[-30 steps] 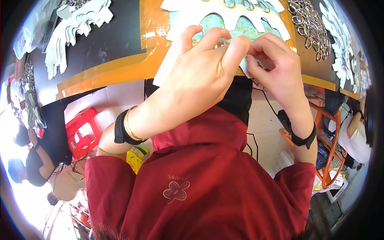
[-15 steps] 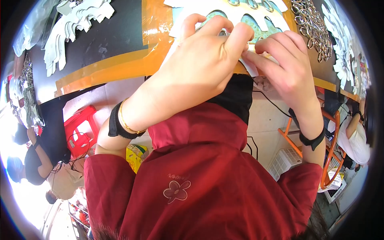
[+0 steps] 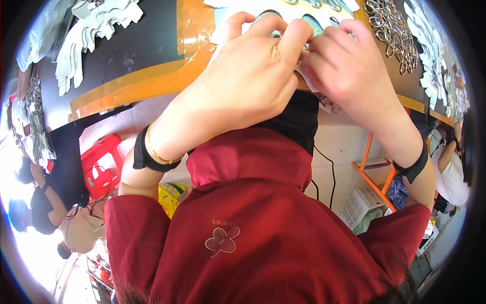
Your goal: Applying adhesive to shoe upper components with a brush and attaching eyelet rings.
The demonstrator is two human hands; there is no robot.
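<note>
My left hand [image 3: 248, 76] is over the front edge of the table, its fingers bent and the fingertips turned down out of sight. Close against it, my right hand [image 3: 349, 66] is curled with its fingers drawn in. Both hands seem to pinch something small between them, but the fingers hide it. Beneath and beyond the hands lies a white cut-out piece [image 3: 230, 28] with blue-green openings. Several metal rings [image 3: 316, 4] rest along its far side. A sliver of pale material shows below the meeting fingers.
A pile of linked-looking metal rings [image 3: 392, 33] lies right of the hands. White strap-like pieces are heaped at the left [image 3: 93, 33] and far right [image 3: 428, 50]. Orange tape [image 3: 126, 93] edges the dark table. Below stand a red plastic stool [image 3: 101, 164] and a white crate [image 3: 362, 202]. Other people sit at both sides.
My right hand has moved left against my left hand, and its fingers have curled in tighter. The right elbow has swung outward. My left hand has shifted slightly.
</note>
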